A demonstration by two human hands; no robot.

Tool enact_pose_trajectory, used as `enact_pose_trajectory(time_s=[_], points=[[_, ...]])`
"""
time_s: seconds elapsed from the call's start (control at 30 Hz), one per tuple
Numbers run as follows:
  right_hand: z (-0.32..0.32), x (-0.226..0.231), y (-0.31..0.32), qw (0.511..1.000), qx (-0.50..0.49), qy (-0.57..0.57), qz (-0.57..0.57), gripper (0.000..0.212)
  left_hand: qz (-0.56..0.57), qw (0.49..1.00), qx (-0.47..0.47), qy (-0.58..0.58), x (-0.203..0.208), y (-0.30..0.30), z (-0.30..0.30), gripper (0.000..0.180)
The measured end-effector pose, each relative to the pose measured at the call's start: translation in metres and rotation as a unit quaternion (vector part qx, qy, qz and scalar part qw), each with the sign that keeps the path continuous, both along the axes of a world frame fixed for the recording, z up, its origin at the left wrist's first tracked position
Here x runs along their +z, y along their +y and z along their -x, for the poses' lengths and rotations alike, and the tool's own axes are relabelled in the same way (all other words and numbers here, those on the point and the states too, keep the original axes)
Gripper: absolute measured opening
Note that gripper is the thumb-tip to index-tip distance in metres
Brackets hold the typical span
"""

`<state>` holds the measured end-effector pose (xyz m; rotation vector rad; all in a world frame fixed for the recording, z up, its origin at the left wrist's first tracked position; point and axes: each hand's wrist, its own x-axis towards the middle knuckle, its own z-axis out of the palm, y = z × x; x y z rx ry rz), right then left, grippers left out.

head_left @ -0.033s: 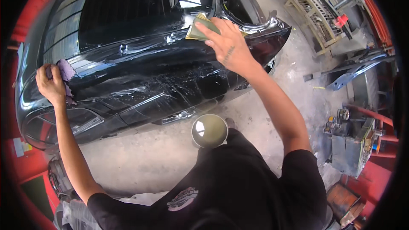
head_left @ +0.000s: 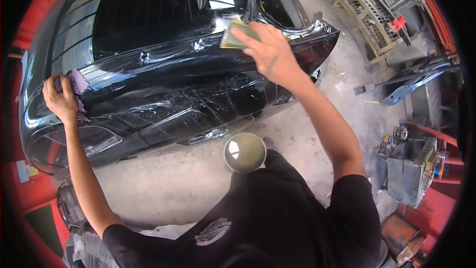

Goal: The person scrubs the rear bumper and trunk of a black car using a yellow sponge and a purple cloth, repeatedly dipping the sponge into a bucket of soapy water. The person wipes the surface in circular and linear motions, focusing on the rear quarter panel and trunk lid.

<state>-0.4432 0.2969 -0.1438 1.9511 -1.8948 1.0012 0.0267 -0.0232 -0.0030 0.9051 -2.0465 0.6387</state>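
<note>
A glossy black car body (head_left: 163, 87), wet and streaked with water drops, stretches across the upper left. My right hand (head_left: 273, 54) presses a folded piece of sandpaper (head_left: 237, 38), olive green with yellowish edges, onto the upper edge of its panel near the window opening. At the car's left end, my left hand (head_left: 60, 98) is closed over a purple cloth (head_left: 79, 83) with a wavy edge, which rests on the bodywork. Between me and the car stands a pale bucket (head_left: 225, 155) of murky grey-green liquid.
A metal box (head_left: 404, 173) with several small cans (head_left: 399, 133) stands at the right. Behind it lie a dark car part (head_left: 396, 94) and a slatted metal rack (head_left: 362, 15). Pale concrete floor (head_left: 163, 188) runs beneath the car.
My right hand has slid slightly right and down along the car's edge with the sandpaper. The left hand and cloth are almost where they were.
</note>
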Motion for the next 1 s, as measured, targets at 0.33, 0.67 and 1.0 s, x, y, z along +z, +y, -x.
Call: enact_pose_trajectory(time_s=[0.33,0.67,1.0], points=[[-0.009,0.001,-0.005,0.999,0.0,-0.018,0.034,0.059,0.049,0.998,0.038,-0.002,0.007,0.008,0.011,0.021],[-0.047,-0.083,0.165,0.944,0.065,-0.311,-0.096,0.056,-0.008,0.999,-0.046,0.009,-0.066,0.124,0.158,0.02],[0.004,-0.068,0.234,0.926,-0.025,-0.359,-0.112,0.056,-0.149,0.966,-0.201,-0.063,-0.151,0.247,0.429,0.018]])
